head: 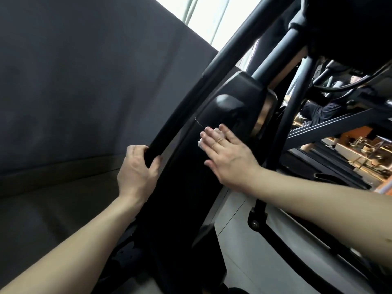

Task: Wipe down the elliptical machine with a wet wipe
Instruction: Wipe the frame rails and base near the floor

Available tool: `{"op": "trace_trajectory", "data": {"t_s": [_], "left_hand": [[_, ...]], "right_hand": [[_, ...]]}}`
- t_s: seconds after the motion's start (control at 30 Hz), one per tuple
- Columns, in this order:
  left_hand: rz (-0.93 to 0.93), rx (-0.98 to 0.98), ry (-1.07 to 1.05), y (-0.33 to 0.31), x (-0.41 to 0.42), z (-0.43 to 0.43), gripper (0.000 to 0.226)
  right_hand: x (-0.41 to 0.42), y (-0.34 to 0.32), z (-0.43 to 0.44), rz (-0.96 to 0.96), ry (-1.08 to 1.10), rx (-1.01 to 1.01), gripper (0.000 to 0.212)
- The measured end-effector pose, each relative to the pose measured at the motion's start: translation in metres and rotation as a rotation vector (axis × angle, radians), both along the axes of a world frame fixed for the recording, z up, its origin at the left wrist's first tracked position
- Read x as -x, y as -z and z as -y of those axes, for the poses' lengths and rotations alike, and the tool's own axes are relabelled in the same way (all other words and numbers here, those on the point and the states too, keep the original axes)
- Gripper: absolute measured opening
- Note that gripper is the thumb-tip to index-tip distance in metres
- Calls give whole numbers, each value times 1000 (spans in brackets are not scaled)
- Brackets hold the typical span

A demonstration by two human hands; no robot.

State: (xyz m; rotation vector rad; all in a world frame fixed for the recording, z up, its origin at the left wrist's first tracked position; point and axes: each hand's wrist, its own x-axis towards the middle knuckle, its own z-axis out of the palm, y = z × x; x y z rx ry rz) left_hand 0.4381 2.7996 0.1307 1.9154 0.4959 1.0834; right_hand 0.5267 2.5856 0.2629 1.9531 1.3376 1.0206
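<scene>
Forearms: 2 bare forearms come in from the near edge, the left forearm from the lower left corner and the right forearm from the right, both reaching toward the elliptical machine.
Wall: dark grey, filling the left side and meeting the floor along a low skirting strip; a bright window shows at the far top.
Left hand: fingers and thumb are curled tight round the black swing bar, holding it.
Swing bar: a long black tube rising from the left hand up toward the far right, just left of the machine's black column.
Wet wipe: a small white wad pressed against the black column in the middle of the scene, mostly hidden under the right hand; bits show at the left edge of the fingers and between 2 of them.
Right hand: laid flat, fingers straight and close together, pressing the wet wipe onto the column and gripping nothing.
Pivot housing: a rounded black casing on the column, just beyond the fingertips.
Grey cover: a light grey panel at the near right, below the right forearm, crossed by a black strut.
Far right: other gym equipment, too blurred to tell apart.
</scene>
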Motion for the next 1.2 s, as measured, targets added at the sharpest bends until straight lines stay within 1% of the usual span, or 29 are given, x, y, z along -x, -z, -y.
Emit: {"op": "trace_trajectory", "data": {"t_s": [0.07, 0.1, 0.2, 0.27, 0.33, 0.4, 0.47, 0.5, 0.57, 0.63, 0.7, 0.77, 0.87, 0.93, 0.97, 1.1, 1.2], "left_hand": [[29, 16, -10, 1, -3, -2, 30], [36, 24, -10, 2, -5, -3, 30], [42, 36, -29, 2, -10, -8, 32], [34, 52, -33, 2, -13, -9, 33], [41, 63, -34, 2, -14, -10, 34], [48, 74, -37, 2, -15, -10, 35], [50, 85, -32, 2, -16, -11, 35], [54, 88, -30, 1, -17, -12, 34], [52, 91, -39, 1, -18, -14, 34], [52, 92, -49, 1, -19, -15, 34], [58, 82, -50, 0, -19, -15, 33], [53, 70, -59, 1, -18, -16, 31], [42, 45, -64, 1, -19, -19, 31], [38, 45, -66, 1, -19, -18, 31], [36, 52, -68, 0, -19, -19, 31], [35, 58, -69, -1, -18, -17, 29], [39, 35, -68, 0, -17, -18, 28]], "right_hand": [[-2, -25, -1, 55, 0, -26, 57], [-4, -40, -2, 90, 6, -69, 57], [-9, -83, -6, 132, 92, -273, 62], [-9, -87, -5, 127, 132, -352, 63], [-4, -63, 1, 108, 96, -303, 64], [4, -32, 13, 68, 38, -134, 66], [5, -31, 22, 84, 18, -18, 66], [1, -43, 21, 115, 25, -35, 66], [-7, -73, 12, 173, 101, -173, 67], [-13, -99, 2, 171, 172, -266, 69], [-17, -103, -9, 132, 188, -303, 73], [-16, -92, -21, 111, 190, -297, 77], [-16, -66, -31, 118, 186, -171, 77], [-16, -66, -29, 131, 175, -92, 75], [-17, -73, -28, 145, 174, -87, 74], [-18, -112, -18, 188, 256, -198, 74], [-15, -100, -26, 172, 253, -230, 79]]}}
